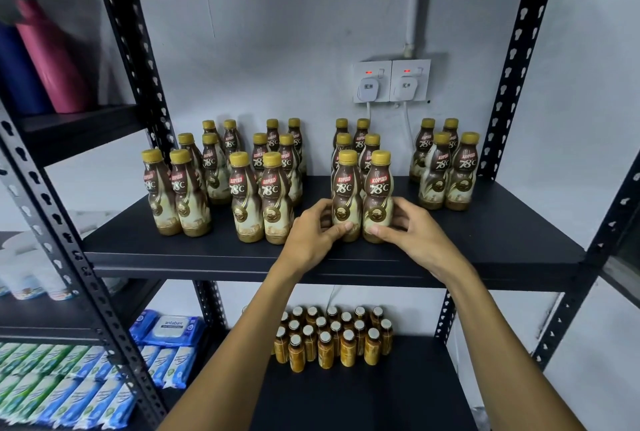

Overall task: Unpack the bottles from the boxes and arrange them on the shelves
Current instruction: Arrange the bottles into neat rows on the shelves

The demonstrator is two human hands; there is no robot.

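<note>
Two gold-capped brown coffee bottles stand side by side at the front of the black middle shelf (502, 243). My left hand (315, 231) grips the left bottle (347, 188) low on its body. My right hand (412, 228) grips the right bottle (378, 190) the same way. Both bottles are upright and rest on the shelf. Behind them stand more of the same bottles in a paired row (363, 143). Similar paired rows stand to the left (256, 188), far left (176, 188) and right (446, 171).
A lower shelf holds several small amber bottles with pale caps (332, 337). Wall sockets with plugs (391, 81) sit behind the middle shelf. The neighbouring rack at left holds wipe packs (169, 326), green and blue packets (59, 385) and pink and blue rolls (45, 53).
</note>
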